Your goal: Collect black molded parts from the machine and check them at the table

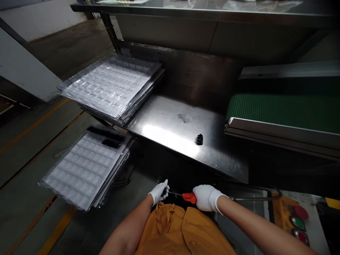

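Low in the view, close to the orange apron (pixel 186 230), both hands wear white gloves. My right hand (pixel 207 198) is wrapped round the red handle of a tool (pixel 189 197), whose thin metal shaft points left. My left hand (pixel 159 192) is closed at the far end of that shaft, round something small and dark that I cannot make out. A small black part (pixel 199 139) lies on the steel table (pixel 164 120), ahead of my hands.
Plastic-wrapped trays (pixel 106 86) are stacked on the table's left end. A lower stack (pixel 77 170) bears black strips (pixel 111 143). At right are a green conveyor (pixel 287 113) and a control box with buttons (pixel 299 223). A steel shelf (pixel 186 13) spans the top.
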{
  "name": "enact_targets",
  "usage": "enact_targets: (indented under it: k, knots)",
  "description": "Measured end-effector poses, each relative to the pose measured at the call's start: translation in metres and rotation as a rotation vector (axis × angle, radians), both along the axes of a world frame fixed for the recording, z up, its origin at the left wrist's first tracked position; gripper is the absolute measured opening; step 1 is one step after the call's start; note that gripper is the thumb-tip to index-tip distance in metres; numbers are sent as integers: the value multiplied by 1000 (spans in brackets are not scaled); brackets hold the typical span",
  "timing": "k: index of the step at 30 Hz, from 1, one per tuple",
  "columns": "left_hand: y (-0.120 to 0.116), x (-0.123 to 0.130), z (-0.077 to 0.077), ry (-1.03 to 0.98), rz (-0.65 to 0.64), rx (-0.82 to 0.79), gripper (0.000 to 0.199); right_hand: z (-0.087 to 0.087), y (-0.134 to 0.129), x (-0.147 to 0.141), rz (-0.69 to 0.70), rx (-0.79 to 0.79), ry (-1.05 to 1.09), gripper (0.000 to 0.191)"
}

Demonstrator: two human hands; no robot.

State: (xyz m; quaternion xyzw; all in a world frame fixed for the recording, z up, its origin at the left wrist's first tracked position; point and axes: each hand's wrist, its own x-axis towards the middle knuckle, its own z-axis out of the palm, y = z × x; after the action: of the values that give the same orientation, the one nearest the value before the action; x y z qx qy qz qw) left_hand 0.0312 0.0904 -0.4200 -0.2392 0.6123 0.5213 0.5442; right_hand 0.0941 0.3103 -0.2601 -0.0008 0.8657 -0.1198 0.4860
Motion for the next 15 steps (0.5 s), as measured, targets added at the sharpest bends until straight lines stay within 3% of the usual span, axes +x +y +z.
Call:
enact_targets:
  k: [4,15]
  knots:
    - [0,-1,3,-17,15,7,62,-1,0,-1,-5,12,2,34]
    - [-2,-2,4,6,101,14,37,-5,-7,-1,10,-17,24,31]
